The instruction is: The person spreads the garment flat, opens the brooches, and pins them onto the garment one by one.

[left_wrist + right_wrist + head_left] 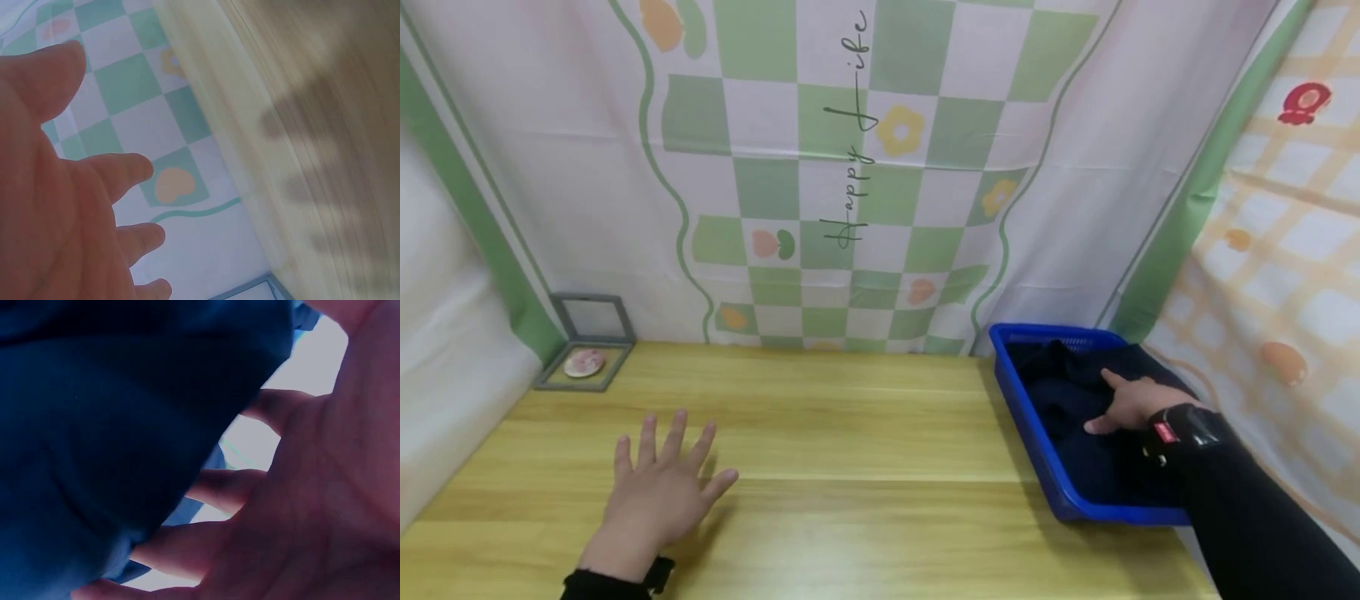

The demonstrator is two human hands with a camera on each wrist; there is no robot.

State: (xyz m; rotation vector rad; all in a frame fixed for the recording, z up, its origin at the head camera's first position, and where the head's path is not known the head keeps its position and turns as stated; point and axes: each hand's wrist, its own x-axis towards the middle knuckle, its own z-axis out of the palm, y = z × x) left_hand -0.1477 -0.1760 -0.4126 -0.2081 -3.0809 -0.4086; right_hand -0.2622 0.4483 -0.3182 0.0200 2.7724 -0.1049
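Note:
At the right, a blue plastic basket (1037,442) holds dark navy cloth (1060,392). My right hand (1135,404) is over the basket at the cloth, with thumb and index finger spread apart. In the right wrist view the navy cloth (125,437) fills the left side, and the fingertips of my right hand (287,481) go out of sight at its edge. My left hand (658,496) hovers above the table with fingers spread and nothing held. The left wrist view shows the palm of my left hand (56,181), with its finger shadows on the wood.
A grey square frame (617,367) lies at the table's far left corner, with a small pinkish round item (583,362) inside it; a second grey frame (625,312) leans upright behind. Checkered curtains (865,192) hang behind the wooden table (820,433) and along both sides.

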